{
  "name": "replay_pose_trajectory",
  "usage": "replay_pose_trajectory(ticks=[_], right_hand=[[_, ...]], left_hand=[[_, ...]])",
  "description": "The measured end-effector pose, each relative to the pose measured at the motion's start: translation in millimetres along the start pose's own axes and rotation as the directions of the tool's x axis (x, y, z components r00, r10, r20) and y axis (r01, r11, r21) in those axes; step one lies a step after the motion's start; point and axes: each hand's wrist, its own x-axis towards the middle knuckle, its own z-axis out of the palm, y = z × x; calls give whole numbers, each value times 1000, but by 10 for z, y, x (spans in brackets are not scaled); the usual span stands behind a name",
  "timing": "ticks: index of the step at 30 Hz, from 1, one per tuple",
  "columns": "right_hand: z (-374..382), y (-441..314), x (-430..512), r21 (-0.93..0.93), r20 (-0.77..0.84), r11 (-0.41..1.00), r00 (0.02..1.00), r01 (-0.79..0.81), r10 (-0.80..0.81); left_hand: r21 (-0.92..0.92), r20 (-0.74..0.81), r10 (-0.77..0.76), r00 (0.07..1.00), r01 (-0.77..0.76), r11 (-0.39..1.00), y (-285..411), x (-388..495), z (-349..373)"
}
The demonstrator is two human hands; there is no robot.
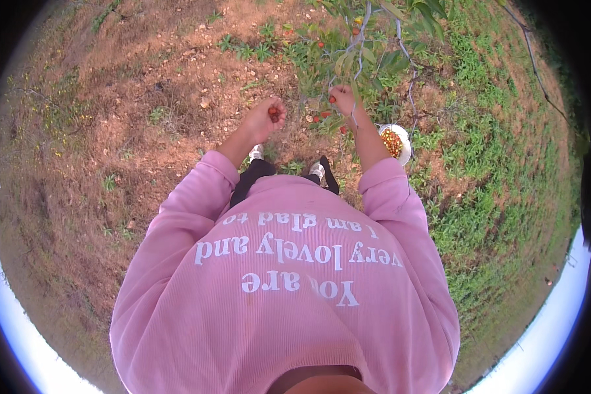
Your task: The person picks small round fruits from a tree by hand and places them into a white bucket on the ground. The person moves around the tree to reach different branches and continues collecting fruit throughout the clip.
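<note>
My left hand point(266, 121) is palm up with curled fingers around several small red fruits point(274, 114), which look like round chili peppers. At the plant's branches, my right hand point(345, 100) pinches one red pepper point(332, 99); whether it is still on its stem cannot be made out. Leafy pepper branches point(362, 47) reach in from the top and pass in front of my right wrist. More red peppers point(326, 114) hang just below that hand. Right of my right forearm, a white bucket point(405, 153) holds many red and yellowish peppers point(390, 142).
Reddish, stony soil point(187, 83) with dry litter spreads to the left. Green low plants point(477, 197) cover the right side. A thin bare branch point(537, 69) crosses the upper right. My shoes point(317, 170) stand on the ground below my hands.
</note>
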Motion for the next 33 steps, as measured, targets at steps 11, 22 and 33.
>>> replay_pose_trajectory(ticks=[11, 22, 33], right_hand=[[-152, -290, -366, -231, -39, 972, 998, 32, -42], [-218, -362, -771, -329, -100, 939, 985, 102, -142], [4, -627, -924, -145, -74, 989, 996, 33, -44]], left_hand=[[366, 127, -50, 991, 0, 931, -602, 496, 478], [454, 192, -64, 979, -31, 890, -677, 364, 608], [564, 89, 253, 963, -258, 784, -672, 112, 460]])
